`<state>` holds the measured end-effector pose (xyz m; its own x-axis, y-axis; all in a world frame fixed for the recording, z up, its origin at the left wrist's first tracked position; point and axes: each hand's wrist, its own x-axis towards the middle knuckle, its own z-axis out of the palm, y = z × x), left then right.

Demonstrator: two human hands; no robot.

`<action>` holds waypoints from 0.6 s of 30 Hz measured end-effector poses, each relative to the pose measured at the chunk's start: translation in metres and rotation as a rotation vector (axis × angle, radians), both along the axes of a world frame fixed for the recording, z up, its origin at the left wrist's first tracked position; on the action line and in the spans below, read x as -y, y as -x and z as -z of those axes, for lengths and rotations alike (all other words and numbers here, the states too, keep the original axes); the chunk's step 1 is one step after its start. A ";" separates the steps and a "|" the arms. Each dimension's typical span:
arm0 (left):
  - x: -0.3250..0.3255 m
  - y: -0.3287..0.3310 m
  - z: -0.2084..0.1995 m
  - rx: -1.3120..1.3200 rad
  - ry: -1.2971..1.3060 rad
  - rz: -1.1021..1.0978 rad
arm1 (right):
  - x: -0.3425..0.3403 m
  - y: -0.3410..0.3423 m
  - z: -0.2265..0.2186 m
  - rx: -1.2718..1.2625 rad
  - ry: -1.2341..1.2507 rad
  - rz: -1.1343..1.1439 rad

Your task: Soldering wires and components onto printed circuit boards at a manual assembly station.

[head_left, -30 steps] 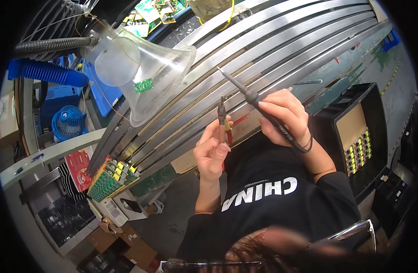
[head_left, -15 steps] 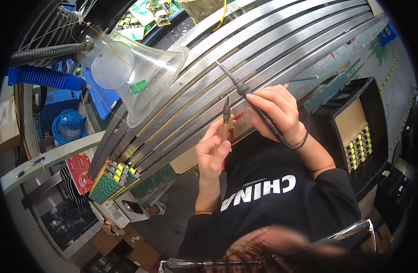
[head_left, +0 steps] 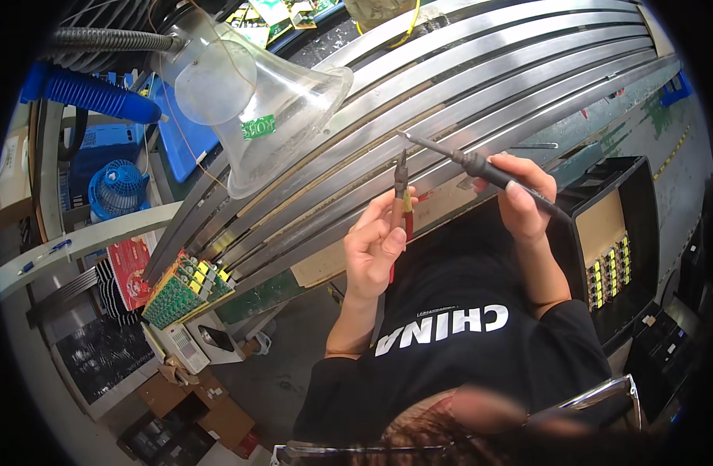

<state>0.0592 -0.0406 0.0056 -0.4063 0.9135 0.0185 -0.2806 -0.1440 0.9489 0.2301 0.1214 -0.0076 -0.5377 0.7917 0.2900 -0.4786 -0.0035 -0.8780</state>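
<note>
My left hand (head_left: 376,247) is closed round long-nosed pliers (head_left: 401,180) with red handles, their jaws pointing up and away from me. A black soldering iron (head_left: 474,163) lies in the closed fingers of my right hand (head_left: 527,200). It slants up to the left, so its bare metal tip sits just beyond the nose of the pliers, in front of the metal rails (head_left: 481,93). Whether the tip touches the jaws, or anything is held between them, is too small to make out.
A clear fume hood (head_left: 294,101) hangs over the rails at left. Circuit boards (head_left: 187,291) stand at the lower left near a blue fan (head_left: 117,190). A black bin (head_left: 622,167) at right holds yellow-and-black parts (head_left: 608,272). More boards lie at the far edge.
My right hand has shifted right and turned, tilting the iron flatter, with its tip pointing left above the pliers. The left hand still grips the pliers. The whole view has shifted slightly.
</note>
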 end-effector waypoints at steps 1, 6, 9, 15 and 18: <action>-0.001 0.000 -0.001 -0.013 0.011 -0.018 | 0.000 0.000 0.001 -0.048 0.043 -0.018; -0.002 -0.005 0.001 -0.124 -0.036 -0.093 | 0.004 -0.002 0.003 -0.037 0.076 -0.022; -0.002 -0.006 0.004 -0.131 -0.022 -0.102 | 0.003 -0.002 0.004 -0.021 0.039 -0.027; -0.001 -0.006 0.005 -0.125 -0.032 -0.122 | 0.005 -0.001 0.005 -0.016 0.056 0.005; -0.001 -0.006 0.006 -0.125 -0.037 -0.126 | 0.005 0.000 0.005 -0.007 0.046 0.005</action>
